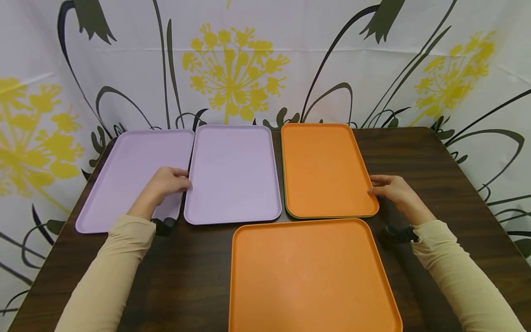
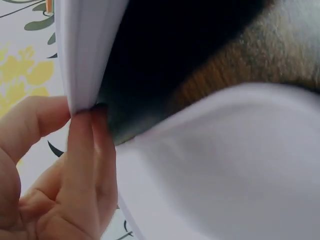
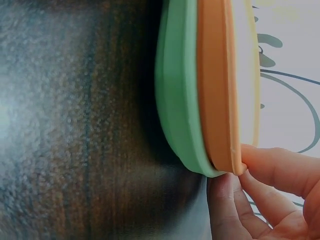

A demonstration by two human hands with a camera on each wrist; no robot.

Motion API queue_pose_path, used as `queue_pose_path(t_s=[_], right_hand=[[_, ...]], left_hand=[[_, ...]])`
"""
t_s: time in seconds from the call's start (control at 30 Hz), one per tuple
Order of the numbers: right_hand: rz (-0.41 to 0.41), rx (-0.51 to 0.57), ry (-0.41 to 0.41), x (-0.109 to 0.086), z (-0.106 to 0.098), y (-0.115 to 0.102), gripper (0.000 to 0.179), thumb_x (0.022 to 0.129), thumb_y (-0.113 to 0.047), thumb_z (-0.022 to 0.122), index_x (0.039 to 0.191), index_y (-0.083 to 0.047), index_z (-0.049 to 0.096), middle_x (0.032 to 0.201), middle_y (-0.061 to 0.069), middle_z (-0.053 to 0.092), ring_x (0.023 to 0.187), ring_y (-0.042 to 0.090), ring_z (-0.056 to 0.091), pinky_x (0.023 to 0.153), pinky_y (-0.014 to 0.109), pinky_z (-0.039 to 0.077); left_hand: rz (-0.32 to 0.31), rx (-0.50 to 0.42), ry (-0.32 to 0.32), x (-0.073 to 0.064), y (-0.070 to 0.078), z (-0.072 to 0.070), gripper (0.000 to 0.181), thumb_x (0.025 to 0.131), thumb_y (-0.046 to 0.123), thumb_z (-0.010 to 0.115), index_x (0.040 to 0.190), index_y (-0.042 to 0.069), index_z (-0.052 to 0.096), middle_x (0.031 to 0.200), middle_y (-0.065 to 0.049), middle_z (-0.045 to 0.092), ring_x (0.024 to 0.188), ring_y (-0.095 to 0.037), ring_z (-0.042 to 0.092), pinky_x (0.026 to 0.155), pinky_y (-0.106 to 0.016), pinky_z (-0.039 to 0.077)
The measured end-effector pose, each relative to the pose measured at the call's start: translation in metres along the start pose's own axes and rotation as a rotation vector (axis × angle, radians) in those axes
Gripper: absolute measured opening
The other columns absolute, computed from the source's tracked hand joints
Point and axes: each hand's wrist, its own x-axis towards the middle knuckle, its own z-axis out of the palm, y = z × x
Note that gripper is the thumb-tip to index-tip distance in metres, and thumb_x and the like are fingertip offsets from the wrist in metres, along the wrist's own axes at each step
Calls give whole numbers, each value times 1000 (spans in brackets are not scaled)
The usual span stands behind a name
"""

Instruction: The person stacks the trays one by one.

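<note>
My left hand point(image 1: 165, 182) pinches the left edge of the middle lavender tray point(image 1: 233, 175). In the left wrist view the thumb lies on one side of that tray's rim point(image 2: 89, 60) and the fingertips on the other. Below it shows the other lavender tray point(image 2: 225, 185), over whose right side the hand reaches. My right hand point(image 1: 396, 192) pinches the right edge of an upright-set orange tray point(image 1: 325, 170). Directly under this tray is a green tray point(image 3: 175, 100). The right wrist view has the thumb against the orange rim point(image 3: 217, 90), fingertips right at the green rim's lower end.
A second orange tray point(image 1: 309, 276) lies crosswise at the front, close to the orange-and-green stack. The left lavender tray point(image 1: 137, 152) sits at the dark wooden table's point(image 1: 174, 286) far left. Behind the table hangs a flower-patterned white cloth point(image 1: 257, 27).
</note>
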Motion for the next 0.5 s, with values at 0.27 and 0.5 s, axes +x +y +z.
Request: queue_pose_path(t_s=[0.27, 0.5], right_hand=[[-12, -8, -2, 0, -1, 0, 59, 92, -12, 59, 140, 14, 36, 137, 32, 46, 80, -16, 50, 74, 6, 45], [-4, -25, -18, 1, -1, -1, 59, 92, -12, 59, 140, 13, 36, 138, 32, 46, 80, -14, 52, 75, 8, 46]], left_hand=[[-24, -216, -98, 2, -5, -4, 60, 94, 14, 47, 143, -16, 27, 134, -30, 45, 78, 6, 58, 73, -9, 51], [-37, -343, -100, 2, -6, -8, 64, 97, 18, 50, 147, -10, 21, 147, -29, 30, 77, 14, 54, 74, -6, 51]])
